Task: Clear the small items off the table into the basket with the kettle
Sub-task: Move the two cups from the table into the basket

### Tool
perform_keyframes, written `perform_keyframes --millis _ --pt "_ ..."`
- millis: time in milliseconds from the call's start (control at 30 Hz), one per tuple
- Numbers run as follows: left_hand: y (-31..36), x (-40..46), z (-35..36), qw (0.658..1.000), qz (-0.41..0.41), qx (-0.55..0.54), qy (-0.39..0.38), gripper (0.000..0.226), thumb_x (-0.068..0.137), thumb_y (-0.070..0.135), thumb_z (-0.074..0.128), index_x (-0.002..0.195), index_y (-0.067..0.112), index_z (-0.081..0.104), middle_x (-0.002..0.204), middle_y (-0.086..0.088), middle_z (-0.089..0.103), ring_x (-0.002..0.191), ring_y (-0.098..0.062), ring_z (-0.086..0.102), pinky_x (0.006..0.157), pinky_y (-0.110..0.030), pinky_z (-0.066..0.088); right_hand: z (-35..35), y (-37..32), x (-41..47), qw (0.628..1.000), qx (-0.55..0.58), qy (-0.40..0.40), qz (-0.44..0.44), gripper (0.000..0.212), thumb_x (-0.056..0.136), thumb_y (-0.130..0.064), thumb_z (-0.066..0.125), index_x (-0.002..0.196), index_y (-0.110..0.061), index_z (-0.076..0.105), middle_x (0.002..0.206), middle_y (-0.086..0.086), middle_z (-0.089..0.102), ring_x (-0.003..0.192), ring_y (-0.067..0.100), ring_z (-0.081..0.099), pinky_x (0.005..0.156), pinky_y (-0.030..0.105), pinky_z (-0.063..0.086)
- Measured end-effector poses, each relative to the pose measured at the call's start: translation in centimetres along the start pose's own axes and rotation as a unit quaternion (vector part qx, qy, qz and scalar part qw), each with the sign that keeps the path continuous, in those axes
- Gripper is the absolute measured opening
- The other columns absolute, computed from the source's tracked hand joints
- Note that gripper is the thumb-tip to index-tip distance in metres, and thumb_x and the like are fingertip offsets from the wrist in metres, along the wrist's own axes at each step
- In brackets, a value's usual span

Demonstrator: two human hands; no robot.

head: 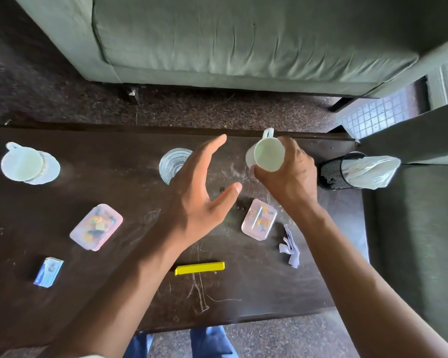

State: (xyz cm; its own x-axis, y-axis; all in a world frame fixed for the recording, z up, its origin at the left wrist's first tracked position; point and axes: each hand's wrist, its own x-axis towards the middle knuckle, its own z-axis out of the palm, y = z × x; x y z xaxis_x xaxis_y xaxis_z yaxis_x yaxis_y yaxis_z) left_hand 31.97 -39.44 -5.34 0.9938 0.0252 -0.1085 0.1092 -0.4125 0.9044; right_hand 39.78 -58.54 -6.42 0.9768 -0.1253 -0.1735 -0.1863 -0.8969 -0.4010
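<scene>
We see the right hand [287, 174] grasping a white mug [265, 157] from above, fingers [299, 155] curled round its rim, probably to lift it clear, while the left hand [197, 197] hovers released and spread over the dark tabletop [140, 293] near a water glass [172, 164]. Still scattered are two pink boxes [96, 227], a yellow bar [199, 268], folded paper slips [290, 245], a small card box [48, 272] and tiny dark beads [239, 208]. No kettle basket shows; only a mesh cup [332, 171] at the right edge, and we cannot identify the beads.
</scene>
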Motion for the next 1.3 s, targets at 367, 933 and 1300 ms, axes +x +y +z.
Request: perform_keyframes --millis 367,933,1300 --pt "-1.8 0.8 -6.8 0.993 0.04 -0.093 0.065 0.096 0.086 0.028 0.09 0.167 0.013 0.041 0.168 0.005 0.052 0.158 -0.009 0.048 0.128 -0.036 0.043 -3.5 -14.1 -4.3 0.978 0.11 0.029 -0.174 0.056 0.072 -0.051 0.083 0.119 -0.024 0.068 0.099 -0.009 0.075 0.088 0.017 0.07 0.078 0.039 0.06" --pt "-11.9 -5.1 -23.6 0.966 0.044 -0.061 0.248 0.074 0.086 0.038 0.095 0.151 0.031 0.06 0.137 0.017 0.073 0.124 -0.016 0.075 0.099 -0.032 0.063 5.8 -30.6 -10.8 0.941 0.115 -0.147 -0.284 0.068 0.079 -0.069 0.077 0.125 -0.02 0.069 0.11 -0.004 0.078 0.1 0.018 0.075 0.084 0.044 0.062" --pt "-15.9 -8.6 -34.9 0.939 0.001 -0.086 0.333 0.073 0.079 0.027 0.098 0.145 0.022 0.065 0.142 0.011 0.071 0.132 -0.022 0.07 0.107 -0.044 0.062 16.7 -35.3 -8.2 0.916 -0.077 -0.257 -0.297 0.089 0.084 -0.049 0.081 0.158 -0.019 0.042 0.155 0.006 0.055 0.141 0.029 0.054 0.118 0.041 0.043"
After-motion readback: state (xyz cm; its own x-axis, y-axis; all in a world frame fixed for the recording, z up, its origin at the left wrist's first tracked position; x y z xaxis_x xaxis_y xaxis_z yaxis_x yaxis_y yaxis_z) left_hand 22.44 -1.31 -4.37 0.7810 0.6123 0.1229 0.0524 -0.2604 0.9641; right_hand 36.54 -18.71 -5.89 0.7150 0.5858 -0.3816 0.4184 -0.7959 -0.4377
